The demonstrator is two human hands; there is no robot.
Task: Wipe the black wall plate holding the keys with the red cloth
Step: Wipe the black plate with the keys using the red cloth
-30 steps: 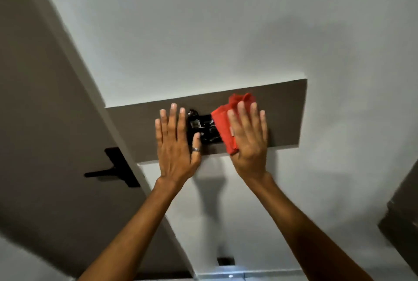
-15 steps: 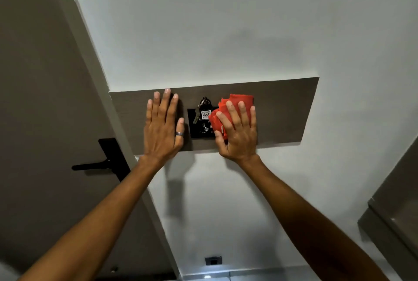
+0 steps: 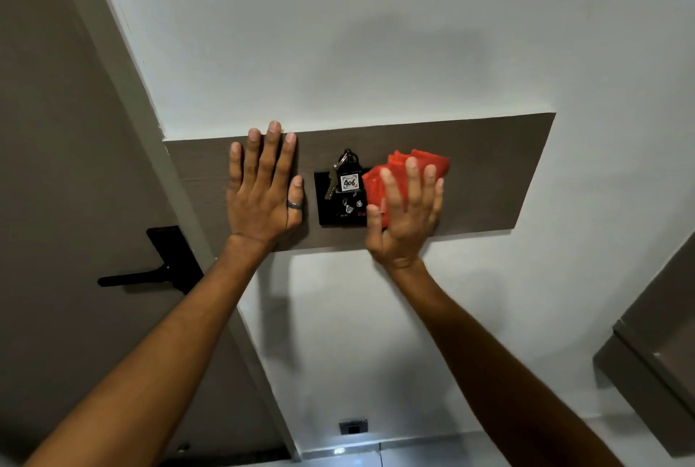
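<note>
The black wall plate [image 3: 324,208] is fixed on a brown wooden panel [image 3: 489,173] on the white wall. Keys with a tag reading 406 [image 3: 348,181] hang over the plate's upper part. My right hand [image 3: 404,216] presses the folded red cloth [image 3: 398,175] flat against the panel, at the plate's right edge. The cloth covers the plate's right side. My left hand [image 3: 265,190] lies flat on the panel just left of the plate, fingers spread, a ring on the thumb.
A brown door with a black lever handle [image 3: 150,271] stands to the left, behind the door frame. A brown cabinet [image 3: 654,372] juts in at the lower right. A small black socket [image 3: 352,427] sits low on the wall near the floor.
My left hand has slid left off the plate, uncovering the keys. The right hand with the cloth has shifted slightly right, towards the plate's edge. The view has tilted.
</note>
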